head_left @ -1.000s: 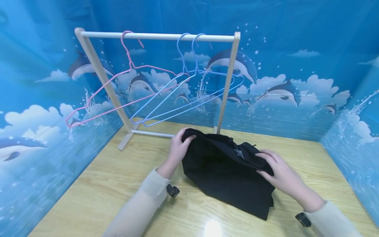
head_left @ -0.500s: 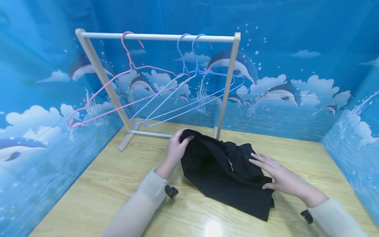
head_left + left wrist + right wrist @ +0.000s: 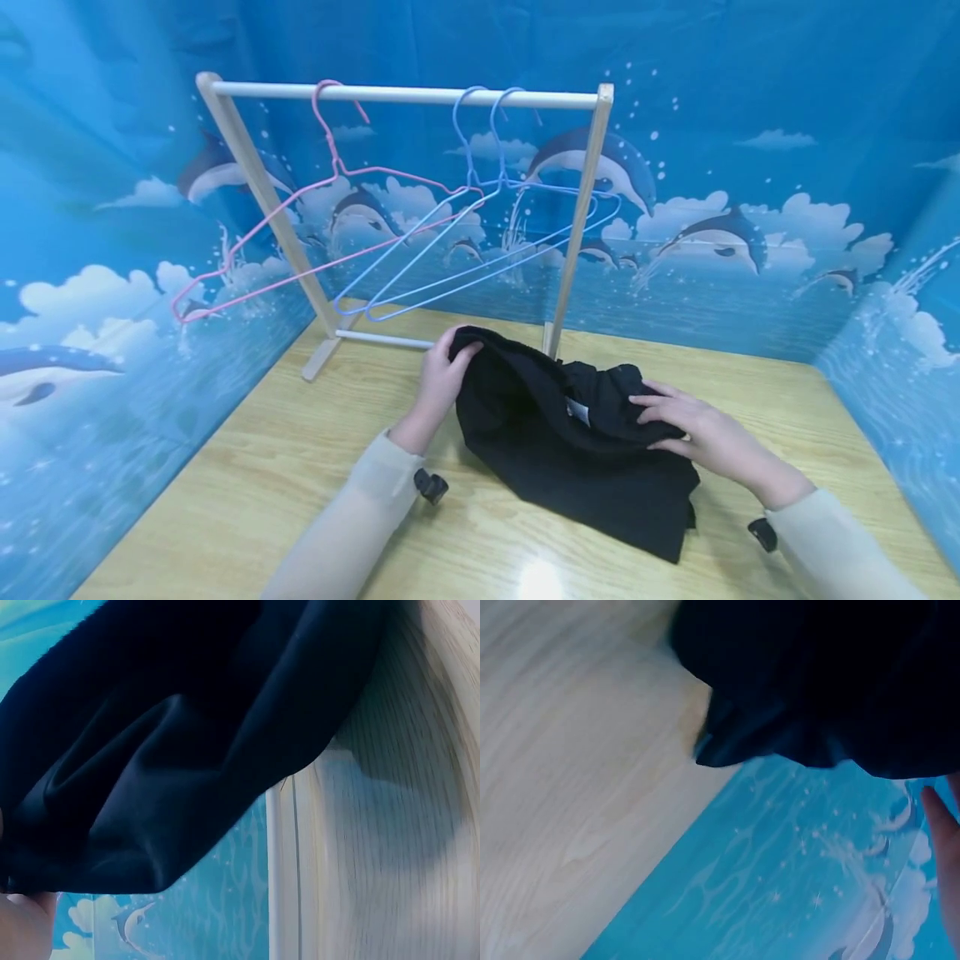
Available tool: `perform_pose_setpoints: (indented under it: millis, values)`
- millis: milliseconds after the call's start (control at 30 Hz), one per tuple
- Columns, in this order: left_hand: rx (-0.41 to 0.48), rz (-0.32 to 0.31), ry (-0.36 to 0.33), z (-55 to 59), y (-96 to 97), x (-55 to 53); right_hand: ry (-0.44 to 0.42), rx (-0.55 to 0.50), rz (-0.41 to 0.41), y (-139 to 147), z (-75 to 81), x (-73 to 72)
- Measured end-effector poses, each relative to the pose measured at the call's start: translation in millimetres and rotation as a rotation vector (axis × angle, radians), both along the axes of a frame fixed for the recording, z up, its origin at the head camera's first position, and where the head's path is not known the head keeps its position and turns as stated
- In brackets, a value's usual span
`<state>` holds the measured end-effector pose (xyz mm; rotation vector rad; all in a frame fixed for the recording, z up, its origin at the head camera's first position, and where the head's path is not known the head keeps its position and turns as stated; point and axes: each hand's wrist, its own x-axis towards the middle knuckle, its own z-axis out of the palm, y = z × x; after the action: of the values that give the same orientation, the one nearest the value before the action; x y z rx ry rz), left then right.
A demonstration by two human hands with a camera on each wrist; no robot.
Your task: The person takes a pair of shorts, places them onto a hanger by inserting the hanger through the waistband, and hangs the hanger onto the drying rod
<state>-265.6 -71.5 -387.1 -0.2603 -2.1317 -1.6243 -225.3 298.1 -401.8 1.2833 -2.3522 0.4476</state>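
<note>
Black cloth garment (image 3: pixel 577 483), bunched on the pale wood-grain table (image 3: pixel 300 467); left hand (image 3: pixel 441 375) grips its open rim, right hand (image 3: pixel 708 435) pinches the opposite side. Step, seemingly: spreading the opening. Next move calls for even tension.

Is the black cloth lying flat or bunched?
Bunched: the cloth has folds near the right hand, and the left hand holds one edge raised.
</note>
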Motion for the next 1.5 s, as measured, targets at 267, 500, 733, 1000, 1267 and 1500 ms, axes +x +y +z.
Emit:
perform_pose_setpoints:
  millis: [267, 500, 733, 1000, 1267, 1500]
  values:
    - [0.006, 0.013, 0.011, -0.4, -6.6, -0.1, 0.011, -0.233, -0.187, 13, 20.4, 3.9]
    - [-0.033, -0.025, -0.001, -0.2, -12.0, 0.7, 0.115, -0.345, -0.404, 22, 34.8, 10.8]
    - [-0.108, -0.099, -0.129, -2.9, -21.4, 3.4, 0.006, -0.315, -0.544, 27, 37.7, 18.2]
    - [-0.251, -0.173, -0.157, -7.2, -22.3, 4.8, -0.329, -0.233, -0.666, 30, 24.6, 23.7]
    - [-0.306, -0.153, -0.120, -12.9, -14.4, 7.1, -0.456, -0.132, -0.599, 26, -2.9, 28.8]
    - [-0.362, -0.159, -0.120, -15.4, -16.1, 7.2, -0.544, -0.013, -0.549, 17, -14.1, 28.2]
